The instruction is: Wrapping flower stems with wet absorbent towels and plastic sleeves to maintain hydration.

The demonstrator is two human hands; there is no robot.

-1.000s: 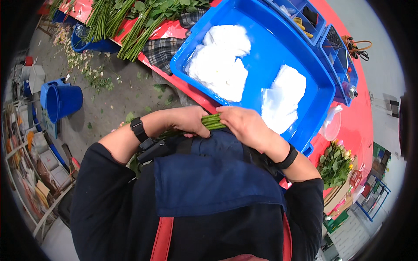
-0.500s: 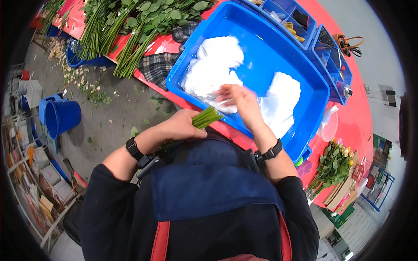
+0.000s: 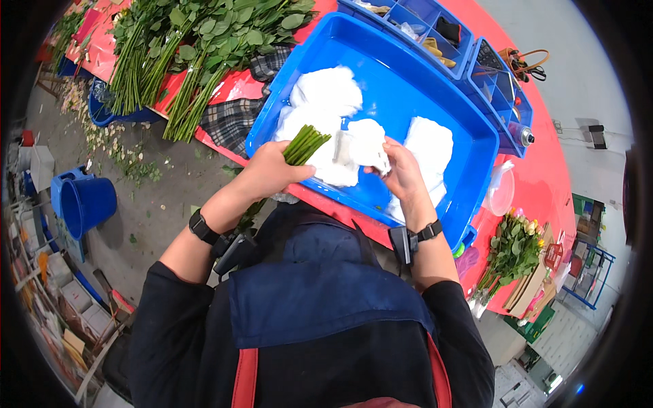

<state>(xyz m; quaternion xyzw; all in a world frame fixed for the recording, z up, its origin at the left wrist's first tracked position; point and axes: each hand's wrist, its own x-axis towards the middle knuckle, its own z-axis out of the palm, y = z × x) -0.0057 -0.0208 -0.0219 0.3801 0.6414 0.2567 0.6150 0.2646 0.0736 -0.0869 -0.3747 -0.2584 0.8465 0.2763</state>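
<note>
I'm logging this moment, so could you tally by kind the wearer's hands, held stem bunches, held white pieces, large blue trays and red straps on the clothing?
Left hand and right hand: 2
Stem bunch, held: 1
White piece, held: 1
Large blue tray: 1
Red straps: 2
Total: 7

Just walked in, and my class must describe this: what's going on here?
A person's bare left hand grips a bundle of green cut stems, ends toward a blue rectangular plastic tray. The right hand holds a soft-looking white piece over the tray, near the stem ends. More white, soft-looking heaps lie in the tray, which stands on a red-covered table. Leafy green bunches lie on the table, beyond the left hand.
</note>
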